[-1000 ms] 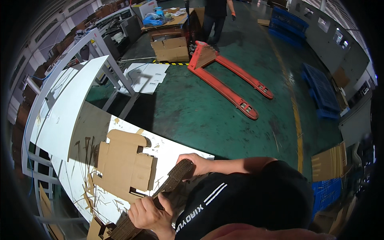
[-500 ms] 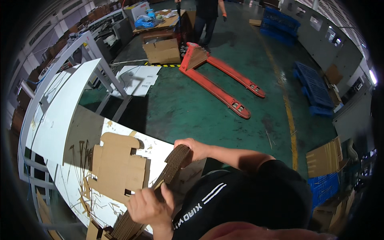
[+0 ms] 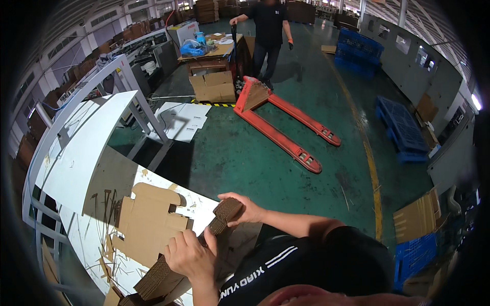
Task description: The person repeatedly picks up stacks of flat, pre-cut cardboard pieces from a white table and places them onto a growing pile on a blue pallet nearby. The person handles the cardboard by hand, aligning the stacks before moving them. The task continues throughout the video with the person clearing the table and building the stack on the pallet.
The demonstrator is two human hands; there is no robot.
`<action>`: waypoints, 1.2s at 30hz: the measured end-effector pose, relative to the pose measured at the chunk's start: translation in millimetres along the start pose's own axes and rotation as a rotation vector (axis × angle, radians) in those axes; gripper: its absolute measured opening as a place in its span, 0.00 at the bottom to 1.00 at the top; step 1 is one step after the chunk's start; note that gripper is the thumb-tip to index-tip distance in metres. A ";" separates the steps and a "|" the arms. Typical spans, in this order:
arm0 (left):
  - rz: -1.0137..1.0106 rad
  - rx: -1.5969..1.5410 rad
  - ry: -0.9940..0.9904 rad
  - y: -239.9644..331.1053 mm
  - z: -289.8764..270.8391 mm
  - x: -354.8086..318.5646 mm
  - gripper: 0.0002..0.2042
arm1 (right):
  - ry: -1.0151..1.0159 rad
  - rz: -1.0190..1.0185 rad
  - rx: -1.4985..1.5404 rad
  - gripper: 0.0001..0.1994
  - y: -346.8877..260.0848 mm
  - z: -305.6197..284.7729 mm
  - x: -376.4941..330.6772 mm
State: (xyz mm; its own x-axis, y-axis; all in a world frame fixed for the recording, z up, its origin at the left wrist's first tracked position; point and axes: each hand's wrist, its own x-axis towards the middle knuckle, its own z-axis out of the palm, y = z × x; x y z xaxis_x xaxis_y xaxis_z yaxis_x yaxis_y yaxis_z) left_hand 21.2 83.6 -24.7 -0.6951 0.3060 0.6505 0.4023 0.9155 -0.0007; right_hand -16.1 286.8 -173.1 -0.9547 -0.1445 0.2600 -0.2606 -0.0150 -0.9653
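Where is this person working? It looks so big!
Most likely a cardboard box factory or warehouse. The hands hold a stack of die-cut cardboard blanks over a white worktable, an orange pallet jack rests on the green floor, and blue plastic pallets lie nearby.

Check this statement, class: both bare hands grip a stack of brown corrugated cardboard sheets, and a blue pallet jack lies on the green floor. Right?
Not quite. The head view shows the pallet jack is red, not blue. The rest holds: left hand and right hand grip the stack of brown corrugated cardboard sheets; green floor.
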 end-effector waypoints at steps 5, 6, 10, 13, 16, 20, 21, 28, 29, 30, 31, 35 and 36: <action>-0.027 0.056 0.044 -0.7 7.0 8.3 0.16 | 0.283 -0.161 -0.345 0.53 0.3 6.0 12.9; -0.044 0.076 0.051 -2.7 10.0 11.9 0.16 | 0.343 -0.264 -0.473 0.52 -16.9 14.7 12.0; -0.027 0.051 0.085 -0.6 14.6 22.8 0.17 | 0.226 -0.927 -0.494 0.48 -63.1 43.9 14.5; -0.020 0.039 0.056 -2.9 16.2 19.5 0.16 | 0.024 -0.607 -0.238 0.56 -71.2 81.0 20.5; 0.007 0.046 0.128 -8.3 17.1 17.7 0.18 | 0.033 -0.344 0.307 0.61 -47.7 110.3 23.5; -0.028 0.011 0.111 -12.7 12.4 13.0 0.17 | -0.200 -0.191 -0.285 0.39 -34.1 112.6 27.1; -0.021 0.018 0.105 -13.7 11.3 13.3 0.16 | -0.137 -0.137 -0.246 0.26 -45.4 113.4 28.1; 0.205 -0.207 0.351 -23.9 -9.5 -1.4 0.21 | -0.153 -0.265 0.043 0.23 -51.3 95.5 43.7; 0.200 -0.118 0.389 -28.7 -18.7 -20.4 0.19 | -0.177 -0.287 0.079 0.26 -49.4 91.7 44.8; 0.202 -0.036 0.535 -41.8 -26.0 -35.4 0.20 | -0.197 -0.230 0.036 0.32 -49.7 88.9 46.5; 0.152 0.169 0.595 -58.2 -37.9 -57.4 0.25 | -0.192 -0.264 0.028 0.33 -45.0 86.7 48.2; -0.359 0.158 0.548 -102.3 -77.8 -99.2 0.41 | -0.119 -0.418 -0.025 0.36 -22.4 86.9 46.9; -0.436 0.017 0.562 -118.4 -75.9 -115.6 0.42 | -0.168 -0.394 -0.004 0.36 -28.6 90.9 48.7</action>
State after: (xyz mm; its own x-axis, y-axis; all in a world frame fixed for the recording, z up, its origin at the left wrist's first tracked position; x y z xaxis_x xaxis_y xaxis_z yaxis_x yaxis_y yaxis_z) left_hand 99.2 -80.0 -42.1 -0.3767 -0.2660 0.8873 0.1444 0.9293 0.3399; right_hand -42.1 190.2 -135.0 -0.7455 -0.2875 0.6013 -0.6016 -0.0979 -0.7928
